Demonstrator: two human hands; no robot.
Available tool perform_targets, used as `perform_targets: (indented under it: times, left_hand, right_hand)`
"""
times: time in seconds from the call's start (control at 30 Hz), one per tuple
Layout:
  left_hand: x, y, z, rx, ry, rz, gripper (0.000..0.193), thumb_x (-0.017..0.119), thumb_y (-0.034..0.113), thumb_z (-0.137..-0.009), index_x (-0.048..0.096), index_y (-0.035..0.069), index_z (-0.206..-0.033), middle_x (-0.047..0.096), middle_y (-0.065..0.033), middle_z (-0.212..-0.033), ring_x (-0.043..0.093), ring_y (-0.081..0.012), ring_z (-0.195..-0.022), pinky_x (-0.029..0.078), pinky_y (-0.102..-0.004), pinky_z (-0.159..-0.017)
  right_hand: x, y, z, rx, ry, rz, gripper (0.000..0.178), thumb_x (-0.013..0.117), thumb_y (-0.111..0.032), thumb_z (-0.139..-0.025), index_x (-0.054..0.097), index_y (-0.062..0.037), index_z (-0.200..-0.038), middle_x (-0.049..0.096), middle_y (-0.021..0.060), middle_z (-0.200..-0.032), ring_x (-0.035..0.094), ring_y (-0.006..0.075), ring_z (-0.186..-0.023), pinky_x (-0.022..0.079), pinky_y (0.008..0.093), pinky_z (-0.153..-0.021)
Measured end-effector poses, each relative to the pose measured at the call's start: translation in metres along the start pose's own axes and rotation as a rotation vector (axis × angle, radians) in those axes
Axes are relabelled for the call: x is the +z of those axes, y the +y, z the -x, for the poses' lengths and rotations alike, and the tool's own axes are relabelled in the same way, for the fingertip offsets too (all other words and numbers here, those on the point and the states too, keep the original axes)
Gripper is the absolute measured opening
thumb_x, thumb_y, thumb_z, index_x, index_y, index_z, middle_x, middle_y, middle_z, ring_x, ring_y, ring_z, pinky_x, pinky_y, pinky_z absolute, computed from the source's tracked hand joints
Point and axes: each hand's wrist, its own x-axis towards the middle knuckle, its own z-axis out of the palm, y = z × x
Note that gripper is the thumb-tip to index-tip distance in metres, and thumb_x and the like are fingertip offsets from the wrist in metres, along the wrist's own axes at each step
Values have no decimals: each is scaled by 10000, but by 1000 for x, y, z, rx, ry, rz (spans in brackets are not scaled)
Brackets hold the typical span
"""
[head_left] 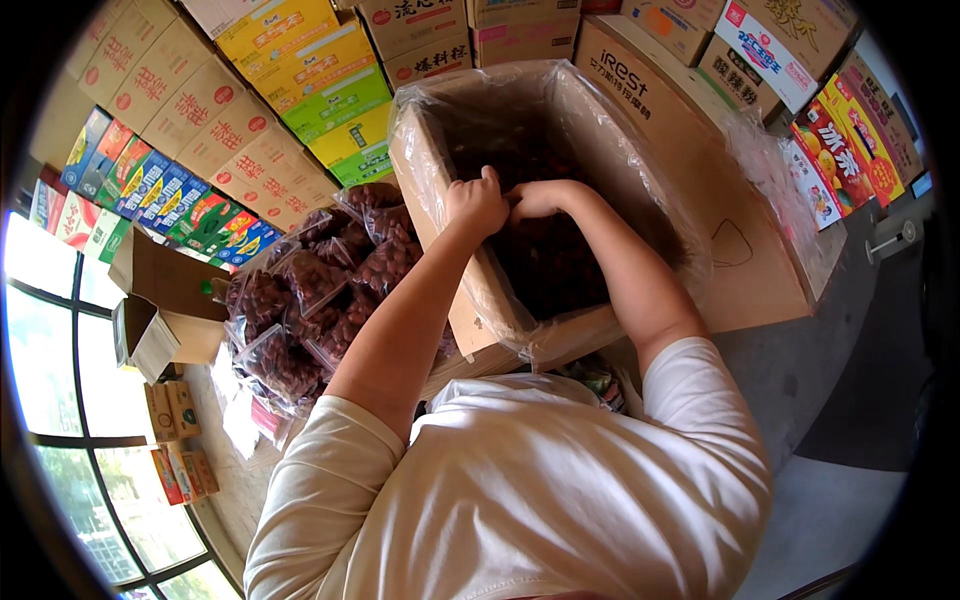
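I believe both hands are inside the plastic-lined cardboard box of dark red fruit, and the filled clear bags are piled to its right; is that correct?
Not quite: the filled clear bags are piled to the left of the box, not its right. The head view shows this. The rest holds: the left hand and right hand are both inside the plastic-lined cardboard box of dark red fruit.

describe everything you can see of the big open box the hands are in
The cardboard box is brown, open at the top and lined with a clear plastic bag folded out over its rim. Dark red dried fruit fills its lower part. Both hands, left hand and right hand, meet inside near its left wall. Small filled clear bags are heaped against its left side.
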Motion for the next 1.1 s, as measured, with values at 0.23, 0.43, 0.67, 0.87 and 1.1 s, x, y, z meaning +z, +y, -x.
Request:
perform_targets:
  times: [0.23,0.43,0.67,0.87,1.1]
  left_hand:
    - [-2,1,1,5,-10,-24,359,574,297,-780,462,71,-1036,672,-125,-800,652,-273,-798,434,-373,-747]
    - [-5,3,6,61,40,-41,281,512,207,-765,466,24,-973,671,-123,-757,658,-260,-732,436,-352,-719]
    - [-2,1,4,67,48,-45,270,505,195,-765,466,26,-972,673,-128,-761,659,-262,-733,433,-350,-714]
    - [-3,3,4,68,8,-70,269,497,194,-773,465,24,-978,673,-126,-758,660,-256,-729,432,-350,-710]
    - [-3,0,5,66,36,-55,274,492,185,-776,467,17,-990,674,-126,-758,662,-251,-722,435,-346,-704]
  right_hand:
    - [-5,7,11,-68,-42,-180,280,599,-222,-709,677,-77,-936,643,43,-778,561,152,-699,427,300,-634]
    - [-26,25,31,13,121,16,182,594,-202,-787,688,-47,-783,645,39,-676,569,128,-641,444,276,-613]
    - [-17,20,19,-213,134,-81,319,571,-13,-712,645,-2,-1021,668,66,-959,589,155,-896,457,287,-805]
    - [1,16,12,-242,147,270,637,705,-44,-594,524,-32,-1204,606,128,-1156,556,266,-1090,420,339,-947]
    - [-19,20,24,-236,397,14,361,649,-97,-665,656,-65,-1024,661,132,-1010,617,263,-975,484,349,-828]
